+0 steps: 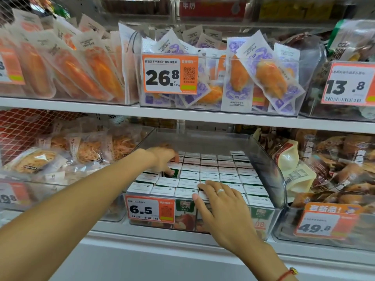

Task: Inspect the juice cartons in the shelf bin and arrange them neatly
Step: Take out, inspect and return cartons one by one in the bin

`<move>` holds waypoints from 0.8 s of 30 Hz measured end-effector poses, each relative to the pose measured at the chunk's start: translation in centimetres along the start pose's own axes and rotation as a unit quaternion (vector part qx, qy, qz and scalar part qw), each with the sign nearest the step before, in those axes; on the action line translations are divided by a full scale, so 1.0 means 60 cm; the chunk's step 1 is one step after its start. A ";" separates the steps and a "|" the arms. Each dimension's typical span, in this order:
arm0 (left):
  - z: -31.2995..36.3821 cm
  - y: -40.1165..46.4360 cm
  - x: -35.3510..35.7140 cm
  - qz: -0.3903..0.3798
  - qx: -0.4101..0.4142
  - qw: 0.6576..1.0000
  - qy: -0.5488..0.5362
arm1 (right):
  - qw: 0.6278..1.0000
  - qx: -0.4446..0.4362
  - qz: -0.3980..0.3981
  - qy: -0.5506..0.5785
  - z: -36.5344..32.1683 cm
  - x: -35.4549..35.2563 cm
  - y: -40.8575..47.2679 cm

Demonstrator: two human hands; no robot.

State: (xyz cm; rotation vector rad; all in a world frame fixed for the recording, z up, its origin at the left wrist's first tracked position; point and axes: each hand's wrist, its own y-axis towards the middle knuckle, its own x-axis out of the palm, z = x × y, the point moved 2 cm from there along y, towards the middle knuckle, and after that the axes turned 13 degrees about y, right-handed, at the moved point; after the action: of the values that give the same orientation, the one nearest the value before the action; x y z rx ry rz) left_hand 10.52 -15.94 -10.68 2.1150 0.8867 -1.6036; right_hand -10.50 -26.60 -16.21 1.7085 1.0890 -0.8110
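My left hand (165,157) reaches deep into the clear bin (269,171) on the lower shelf, up at about eleven o'clock among the juice cartons (209,173), fingers curled down into a gap in the rows, touching the green-sided carton (174,172) exposed there; it is blurred, so I cannot tell whether I actually have hold of it. My right hand (221,203) lies at the front of the bin, around six o'clock, fingers straight and spread flat over the white tops of the front cartons, thumb out over the front wall, gripping nothing. A ring (220,191) shows on one finger and a red cord bracelet (287,273) sits on that wrist. The cartons stand upright in tight rows, filling the bin from front to back. An orange price tag (150,208) reading 6.5 hangs on the bin's front at seven o'clock. Above, at twelve o'clock, another bin holds purple-and-white snack packets (263,78) behind a 26.8 tag (169,73).
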 end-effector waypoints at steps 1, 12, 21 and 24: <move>-0.002 -0.005 -0.006 0.006 0.006 1.000 -0.002 | 1.000 0.000 0.000 -0.005 0.000 0.000 0.000; 0.016 -0.211 -0.047 0.328 -0.031 0.911 -0.249 | 1.000 -0.010 -0.007 -0.013 0.003 -0.003 0.001; 0.118 -0.356 0.000 0.257 -0.147 0.674 -0.677 | 0.894 0.076 0.076 0.434 -0.048 -0.050 -0.040; 0.134 -0.373 0.020 0.216 -0.155 0.645 -0.717 | 0.831 0.130 -0.003 0.541 -0.092 -0.061 -0.047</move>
State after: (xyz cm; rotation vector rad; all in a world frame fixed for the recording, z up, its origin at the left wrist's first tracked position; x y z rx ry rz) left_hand -9.89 -3.79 -12.04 0.2731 0.0136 -1.9058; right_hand -14.25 -22.09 -12.07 2.4757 1.7523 0.1295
